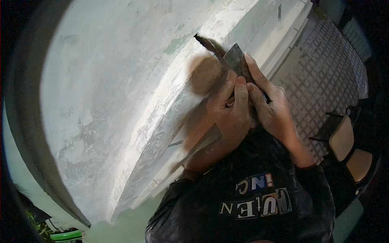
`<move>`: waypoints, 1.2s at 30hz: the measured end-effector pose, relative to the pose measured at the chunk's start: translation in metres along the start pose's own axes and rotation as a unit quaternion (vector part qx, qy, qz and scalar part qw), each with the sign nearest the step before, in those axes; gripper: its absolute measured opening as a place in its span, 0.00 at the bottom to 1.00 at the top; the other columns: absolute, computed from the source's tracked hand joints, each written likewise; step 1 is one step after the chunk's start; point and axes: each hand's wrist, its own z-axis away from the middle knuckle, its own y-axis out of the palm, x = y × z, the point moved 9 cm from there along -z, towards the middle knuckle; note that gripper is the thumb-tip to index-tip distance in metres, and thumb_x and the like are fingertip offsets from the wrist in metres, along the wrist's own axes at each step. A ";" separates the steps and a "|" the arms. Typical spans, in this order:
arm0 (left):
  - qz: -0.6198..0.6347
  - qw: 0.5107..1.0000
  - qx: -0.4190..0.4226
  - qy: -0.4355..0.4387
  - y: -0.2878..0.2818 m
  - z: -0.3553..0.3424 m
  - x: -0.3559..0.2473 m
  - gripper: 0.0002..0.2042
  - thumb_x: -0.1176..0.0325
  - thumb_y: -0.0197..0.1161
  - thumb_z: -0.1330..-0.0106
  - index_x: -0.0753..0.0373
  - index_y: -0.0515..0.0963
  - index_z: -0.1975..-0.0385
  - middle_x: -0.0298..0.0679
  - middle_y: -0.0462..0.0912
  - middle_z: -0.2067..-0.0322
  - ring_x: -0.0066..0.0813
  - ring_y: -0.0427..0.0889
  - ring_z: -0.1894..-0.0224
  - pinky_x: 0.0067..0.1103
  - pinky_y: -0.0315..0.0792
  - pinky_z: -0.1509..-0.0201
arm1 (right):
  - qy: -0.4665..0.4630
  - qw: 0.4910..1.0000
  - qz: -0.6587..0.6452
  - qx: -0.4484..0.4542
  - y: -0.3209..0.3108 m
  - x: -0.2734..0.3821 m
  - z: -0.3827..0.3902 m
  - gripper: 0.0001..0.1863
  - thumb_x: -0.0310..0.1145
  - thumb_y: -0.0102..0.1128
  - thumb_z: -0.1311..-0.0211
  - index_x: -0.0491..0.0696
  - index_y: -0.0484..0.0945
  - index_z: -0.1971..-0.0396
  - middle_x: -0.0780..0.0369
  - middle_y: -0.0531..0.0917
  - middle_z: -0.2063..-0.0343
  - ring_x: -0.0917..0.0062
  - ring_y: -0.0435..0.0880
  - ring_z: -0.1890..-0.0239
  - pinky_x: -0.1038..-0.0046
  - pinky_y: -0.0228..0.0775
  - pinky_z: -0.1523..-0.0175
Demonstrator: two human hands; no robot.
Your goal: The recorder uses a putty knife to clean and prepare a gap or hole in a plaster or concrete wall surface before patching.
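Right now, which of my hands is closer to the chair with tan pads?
Right. Your right hand is left of the chair; your left hand is farther left.

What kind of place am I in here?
Likely a building under repair or finishing: the patchy whitish surface, the dark gap and the scraper-like blade suggest that. Indoors or outdoors is unclear.

Left hand (231, 111) and right hand (277, 111) in a close grip, thumbs (241, 89) side by side
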 end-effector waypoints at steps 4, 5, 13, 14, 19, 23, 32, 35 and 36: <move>0.016 0.997 0.046 -0.053 0.005 0.005 0.006 0.14 0.69 0.57 0.23 0.76 0.80 0.51 0.37 0.84 0.63 0.20 0.78 0.62 0.17 0.73 0.60 | -0.017 1.000 0.010 -0.005 -0.002 0.005 0.003 0.29 0.39 0.53 0.24 0.60 0.63 0.26 0.45 0.79 0.41 0.51 0.76 0.36 0.65 0.73 0.40; 0.025 0.998 0.024 -0.050 0.004 0.006 0.007 0.14 0.69 0.57 0.24 0.77 0.80 0.51 0.37 0.84 0.63 0.20 0.78 0.62 0.17 0.73 0.60 | -0.010 1.000 0.011 -0.004 -0.002 0.004 0.002 0.29 0.39 0.53 0.24 0.60 0.63 0.26 0.45 0.79 0.41 0.50 0.76 0.37 0.64 0.73 0.40; 0.034 0.999 0.007 0.006 0.006 -0.005 -0.008 0.12 0.71 0.58 0.25 0.77 0.81 0.55 0.36 0.83 0.65 0.18 0.76 0.64 0.16 0.70 0.61 | -0.019 0.998 0.054 -0.021 -0.006 0.007 -0.003 0.30 0.39 0.54 0.25 0.59 0.63 0.26 0.42 0.77 0.42 0.46 0.73 0.38 0.63 0.74 0.42; 0.012 1.000 0.024 0.004 0.004 -0.002 -0.005 0.12 0.71 0.58 0.25 0.76 0.81 0.55 0.36 0.83 0.65 0.18 0.76 0.64 0.16 0.70 0.61 | 0.028 0.997 0.074 0.000 -0.004 -0.001 -0.002 0.30 0.38 0.54 0.25 0.59 0.62 0.26 0.42 0.77 0.42 0.46 0.72 0.37 0.63 0.74 0.42; -0.032 0.999 0.010 0.008 0.006 -0.006 -0.007 0.12 0.72 0.58 0.25 0.76 0.81 0.54 0.35 0.81 0.66 0.17 0.74 0.64 0.15 0.69 0.61 | -0.054 0.998 0.036 -0.027 -0.006 0.014 -0.009 0.30 0.39 0.54 0.25 0.59 0.62 0.25 0.45 0.79 0.42 0.47 0.73 0.38 0.63 0.74 0.41; 0.010 1.000 0.015 0.006 0.008 -0.007 -0.003 0.13 0.74 0.59 0.26 0.77 0.80 0.49 0.35 0.82 0.67 0.16 0.75 0.66 0.15 0.70 0.64 | -0.003 0.999 0.039 -0.017 -0.009 0.012 -0.007 0.30 0.40 0.54 0.24 0.59 0.62 0.26 0.47 0.78 0.40 0.47 0.73 0.36 0.64 0.72 0.38; 0.043 0.999 0.019 0.024 0.014 -0.010 -0.012 0.15 0.75 0.55 0.25 0.79 0.77 0.45 0.41 0.84 0.62 0.21 0.78 0.61 0.17 0.72 0.59 | -0.036 0.999 0.032 -0.013 -0.013 0.014 -0.010 0.28 0.40 0.55 0.25 0.61 0.65 0.27 0.50 0.78 0.38 0.48 0.74 0.36 0.64 0.72 0.38; 0.033 0.999 0.038 0.006 0.019 -0.010 -0.012 0.16 0.76 0.50 0.24 0.81 0.74 0.44 0.47 0.84 0.54 0.27 0.80 0.53 0.20 0.74 0.49 | -0.040 0.998 0.037 -0.010 -0.013 0.015 -0.008 0.28 0.39 0.55 0.25 0.61 0.65 0.27 0.50 0.77 0.39 0.48 0.74 0.36 0.63 0.73 0.39; 0.056 0.998 0.036 -0.010 0.020 -0.011 -0.010 0.17 0.76 0.50 0.24 0.82 0.74 0.43 0.48 0.84 0.52 0.28 0.81 0.52 0.21 0.74 0.47 | -0.040 0.998 0.037 -0.010 -0.014 0.017 -0.010 0.28 0.39 0.55 0.25 0.61 0.65 0.27 0.50 0.77 0.39 0.48 0.74 0.36 0.63 0.73 0.39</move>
